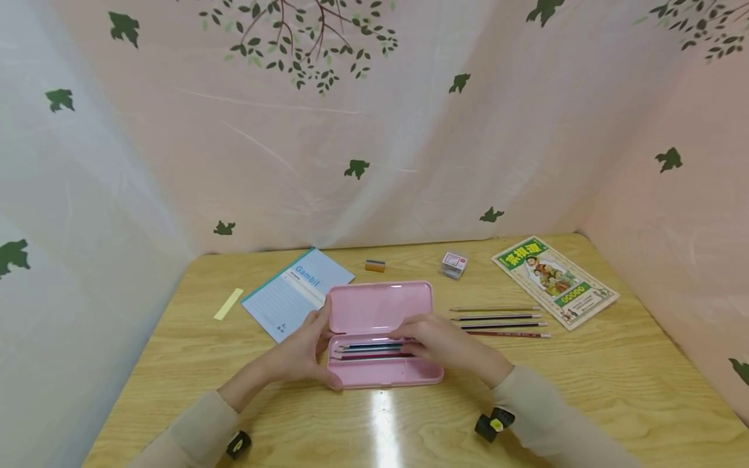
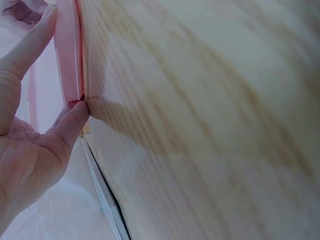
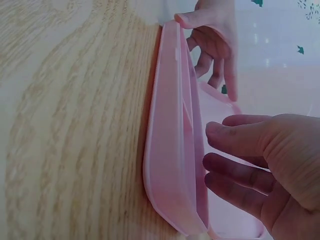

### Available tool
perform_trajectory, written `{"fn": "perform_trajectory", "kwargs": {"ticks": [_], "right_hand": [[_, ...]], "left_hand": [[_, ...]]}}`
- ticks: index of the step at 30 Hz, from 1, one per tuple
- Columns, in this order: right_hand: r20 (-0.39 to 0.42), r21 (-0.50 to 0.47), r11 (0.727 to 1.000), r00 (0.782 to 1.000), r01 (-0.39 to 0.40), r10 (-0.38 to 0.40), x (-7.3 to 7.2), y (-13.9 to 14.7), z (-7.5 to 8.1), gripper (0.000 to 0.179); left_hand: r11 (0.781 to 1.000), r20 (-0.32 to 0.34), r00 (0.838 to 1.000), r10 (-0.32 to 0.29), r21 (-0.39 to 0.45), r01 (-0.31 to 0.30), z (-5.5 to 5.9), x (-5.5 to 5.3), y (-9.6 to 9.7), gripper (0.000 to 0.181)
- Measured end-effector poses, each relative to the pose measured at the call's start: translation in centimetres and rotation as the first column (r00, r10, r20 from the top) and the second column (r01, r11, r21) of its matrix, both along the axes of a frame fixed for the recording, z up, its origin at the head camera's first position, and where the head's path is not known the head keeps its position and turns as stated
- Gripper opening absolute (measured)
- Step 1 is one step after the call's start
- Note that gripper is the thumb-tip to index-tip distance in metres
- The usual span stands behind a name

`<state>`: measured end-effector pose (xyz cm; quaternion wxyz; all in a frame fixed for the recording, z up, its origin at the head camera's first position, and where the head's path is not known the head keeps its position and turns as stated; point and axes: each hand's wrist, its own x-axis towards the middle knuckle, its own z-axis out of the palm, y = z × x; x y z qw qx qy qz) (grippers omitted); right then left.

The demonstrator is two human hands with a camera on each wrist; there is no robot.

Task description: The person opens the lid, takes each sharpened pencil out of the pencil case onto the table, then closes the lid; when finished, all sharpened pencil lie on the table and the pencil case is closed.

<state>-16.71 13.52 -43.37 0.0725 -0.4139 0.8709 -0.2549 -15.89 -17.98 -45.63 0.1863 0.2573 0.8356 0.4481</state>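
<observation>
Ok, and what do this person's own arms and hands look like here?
The left sleeve and right sleeve are long, plain and pale beige. A small black device shows beside the left cuff; a black two-part device beside the right one. Both carry a yellowish mark. The left hand and right hand are bare, without visible gloves or rings.

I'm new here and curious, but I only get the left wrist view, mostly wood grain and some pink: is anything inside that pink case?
Observer: Yes, the head view shows pencils lying inside the pink case.
Visitor: Anything just past the case's right side?
Observer: Four more pencils, lying side by side on the table.
Visitor: And farther right?
Observer: A booklet with a green-and-cream cover, lying at an angle.
</observation>
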Motion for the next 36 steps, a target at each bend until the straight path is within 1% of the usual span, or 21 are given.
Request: {"fn": "perform_trajectory", "kwargs": {"ticks": [4,9,12,15,21,24,27,29,33,36], "right_hand": [[-0.016,0.030,1.000,1.000,0.002,-0.002,0.0,-0.2,-0.3,0.029],[-0.064,0.056,0.998,0.998,0.005,-0.002,0.1,-0.4,-0.4,0.029],[-0.088,0.075,0.997,0.996,0.006,0.000,0.1,-0.5,-0.5,0.029],[-0.096,0.093,0.996,0.995,0.010,-0.001,0.2,-0.6,-0.7,0.030],[-0.106,0.094,0.995,0.994,0.017,-0.007,0.3,-0.7,-0.5,0.030],[-0.156,0.122,0.992,0.988,0.019,0.000,0.4,-0.9,-0.5,0.030],[-0.224,0.150,0.988,0.974,0.022,0.012,0.6,-1.2,-0.6,0.029],[-0.255,0.157,0.987,0.967,0.025,0.016,0.6,-1.3,-0.8,0.028],[-0.265,0.173,0.984,0.964,0.038,0.009,0.8,-1.4,-0.9,0.029],[-0.242,0.180,0.982,0.970,0.053,-0.008,0.8,-1.5,-0.9,0.030]], "left_hand": [[1.000,0.000,1.000,0.000,-0.001,0.000,0.1,0.0,0.1,0.149],[1.000,0.006,1.000,-0.003,0.009,0.003,0.1,-0.1,0.1,0.149],[1.000,-0.001,1.000,-0.001,0.004,0.001,0.1,-0.1,0.1,0.149],[1.000,-0.010,1.000,0.000,-0.003,0.000,0.1,-0.1,0.1,0.150],[1.000,-0.011,1.000,-0.003,0.000,0.003,0.3,0.0,0.1,0.149],[1.000,-0.017,1.000,-0.009,0.008,0.009,0.5,0.0,0.1,0.151],[1.000,-0.020,1.000,-0.012,0.006,0.013,0.6,0.0,0.1,0.152],[1.000,-0.025,1.000,-0.014,0.001,0.014,0.6,0.0,0.1,0.152],[1.000,-0.023,1.000,-0.018,0.002,0.018,0.4,0.0,0.0,0.152],[1.000,-0.025,1.000,-0.017,0.000,0.017,0.3,0.0,0.0,0.152]]}}
